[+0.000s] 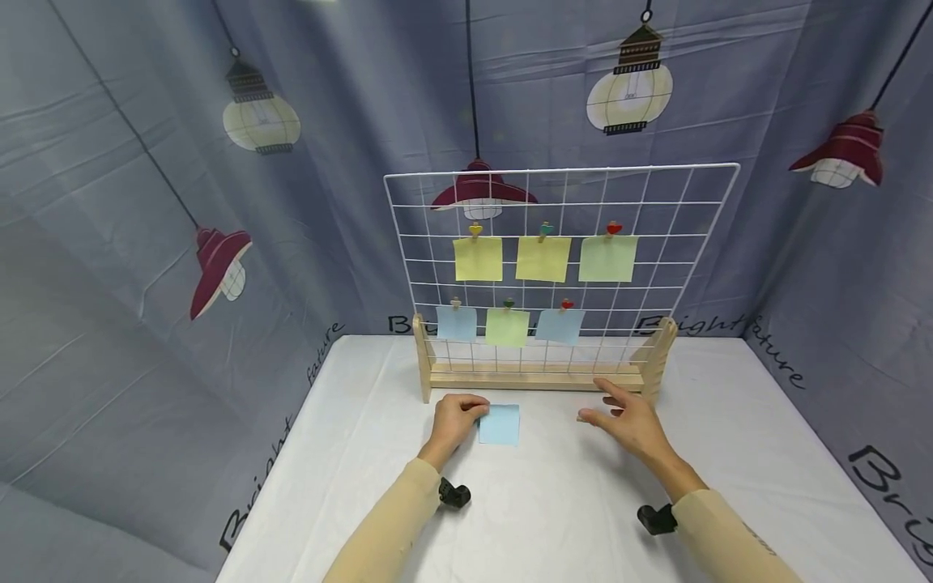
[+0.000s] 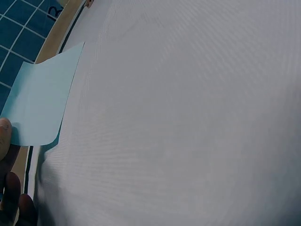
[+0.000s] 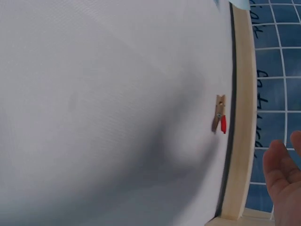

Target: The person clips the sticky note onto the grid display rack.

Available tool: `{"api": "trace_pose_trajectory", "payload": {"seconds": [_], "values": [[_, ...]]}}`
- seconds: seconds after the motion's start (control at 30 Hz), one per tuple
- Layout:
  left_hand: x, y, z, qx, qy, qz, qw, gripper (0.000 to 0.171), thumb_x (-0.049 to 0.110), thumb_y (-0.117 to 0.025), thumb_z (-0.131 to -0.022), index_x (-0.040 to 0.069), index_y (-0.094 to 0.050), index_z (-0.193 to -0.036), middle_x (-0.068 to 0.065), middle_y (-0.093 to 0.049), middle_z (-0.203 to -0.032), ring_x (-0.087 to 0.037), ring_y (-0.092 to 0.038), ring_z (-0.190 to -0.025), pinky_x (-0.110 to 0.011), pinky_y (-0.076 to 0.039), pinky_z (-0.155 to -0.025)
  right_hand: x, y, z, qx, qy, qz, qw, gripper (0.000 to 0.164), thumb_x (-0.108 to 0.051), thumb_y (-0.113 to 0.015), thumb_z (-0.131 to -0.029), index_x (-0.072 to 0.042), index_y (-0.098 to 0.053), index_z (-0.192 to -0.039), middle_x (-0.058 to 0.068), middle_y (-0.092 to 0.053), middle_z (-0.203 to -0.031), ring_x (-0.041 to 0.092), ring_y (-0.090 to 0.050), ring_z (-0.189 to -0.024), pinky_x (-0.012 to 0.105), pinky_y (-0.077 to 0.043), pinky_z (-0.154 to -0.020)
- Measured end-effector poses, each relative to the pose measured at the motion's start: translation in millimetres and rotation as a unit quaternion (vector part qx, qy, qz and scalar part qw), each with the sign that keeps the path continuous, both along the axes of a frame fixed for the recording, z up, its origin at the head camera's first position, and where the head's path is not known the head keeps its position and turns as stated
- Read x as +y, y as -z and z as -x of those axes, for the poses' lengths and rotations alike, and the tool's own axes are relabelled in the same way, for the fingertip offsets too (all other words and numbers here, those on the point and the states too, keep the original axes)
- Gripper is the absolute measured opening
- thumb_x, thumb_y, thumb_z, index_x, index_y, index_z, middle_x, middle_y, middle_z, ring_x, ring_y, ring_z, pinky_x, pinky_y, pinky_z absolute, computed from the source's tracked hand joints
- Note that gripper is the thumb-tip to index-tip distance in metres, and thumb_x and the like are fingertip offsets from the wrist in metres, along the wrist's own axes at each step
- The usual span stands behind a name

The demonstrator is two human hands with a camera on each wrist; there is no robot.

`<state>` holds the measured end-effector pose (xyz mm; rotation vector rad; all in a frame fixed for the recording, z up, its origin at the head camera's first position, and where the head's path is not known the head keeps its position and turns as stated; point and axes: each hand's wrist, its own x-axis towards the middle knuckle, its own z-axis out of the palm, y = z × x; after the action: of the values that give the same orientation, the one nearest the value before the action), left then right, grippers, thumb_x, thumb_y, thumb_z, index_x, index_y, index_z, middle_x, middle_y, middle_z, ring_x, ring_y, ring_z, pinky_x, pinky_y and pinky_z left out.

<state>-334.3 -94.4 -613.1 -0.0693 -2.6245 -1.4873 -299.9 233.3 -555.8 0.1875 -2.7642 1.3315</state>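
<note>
A light blue paper note (image 1: 499, 424) is pinched at its left edge between the thumb and fingers of my left hand (image 1: 457, 418). In the left wrist view the blue note (image 2: 43, 99) tilts up off the cloth, its lower corner curling. My right hand (image 1: 632, 421) hovers to the right with thumb and fingers spread and nothing gripped. Near it, in the right wrist view, a small wooden clothespin (image 3: 219, 114) with a red part lies on the white cloth beside the stand's base. My right fingers (image 3: 278, 165) are apart from it.
Behind the hands stands a white wire grid (image 1: 561, 170) in a wooden base (image 1: 535, 379). Clipped to it in two rows are several notes, among them a yellow note (image 1: 479, 259) and a green note (image 1: 507, 328). White cloth (image 1: 539, 510) covers the table; patterned curtains surround it.
</note>
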Motion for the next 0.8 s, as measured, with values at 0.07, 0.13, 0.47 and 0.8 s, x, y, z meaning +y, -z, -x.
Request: {"api": "trace_pose_trajectory", "payload": {"seconds": [0.07,0.13,0.47,0.8], "values": [[-0.4,-0.7,-1.2,0.000,-0.002,0.000,1.0000,0.006,0.019,-0.082,-0.089,0.017,-0.085,-0.094,0.003,-0.080,-0.087,-0.010,-0.072,-0.085,-0.028,-0.057,-0.077,0.1,3.3,-0.7,-0.003,-0.001,-0.002,1.000,0.085,-0.046,-0.081,-0.088,-0.005,-0.045,-0.155,0.026,-0.049,-0.154,0.046,-0.058,-0.130,0.057,-0.051,-0.104],[-0.9,-0.9,-2.2,0.000,-0.002,-0.001,1.0000,0.007,0.020,-0.081,-0.090,0.018,-0.084,-0.095,0.003,-0.080,-0.087,-0.009,-0.071,-0.084,-0.027,-0.056,-0.076,0.8,6.6,-1.1,-0.010,0.002,-0.003,1.000,0.084,-0.045,-0.080,-0.089,-0.006,-0.046,-0.155,0.027,-0.051,-0.152,0.048,-0.059,-0.128,0.057,-0.052,-0.102],[0.2,-8.0,-4.1,-0.004,-0.002,-0.023,0.9997,0.010,0.022,-0.078,-0.093,0.018,-0.084,-0.100,0.003,-0.079,-0.094,-0.005,-0.063,-0.079,-0.020,-0.051,-0.066,3.7,16.9,0.3,-0.041,0.021,-0.013,0.999,0.085,-0.048,-0.079,-0.089,-0.008,-0.045,-0.156,0.023,-0.051,-0.154,0.050,-0.057,-0.131,0.058,-0.053,-0.099],[6.6,-22.5,-6.8,0.021,0.005,-0.018,0.9996,0.013,0.022,-0.073,-0.097,0.020,-0.083,-0.105,0.002,-0.078,-0.099,-0.007,-0.058,-0.080,-0.022,-0.047,-0.063,6.6,30.3,4.1,-0.058,0.030,-0.008,0.998,0.083,-0.043,-0.079,-0.090,-0.008,-0.044,-0.156,0.021,-0.050,-0.154,0.047,-0.054,-0.135,0.058,-0.051,-0.102]]}}
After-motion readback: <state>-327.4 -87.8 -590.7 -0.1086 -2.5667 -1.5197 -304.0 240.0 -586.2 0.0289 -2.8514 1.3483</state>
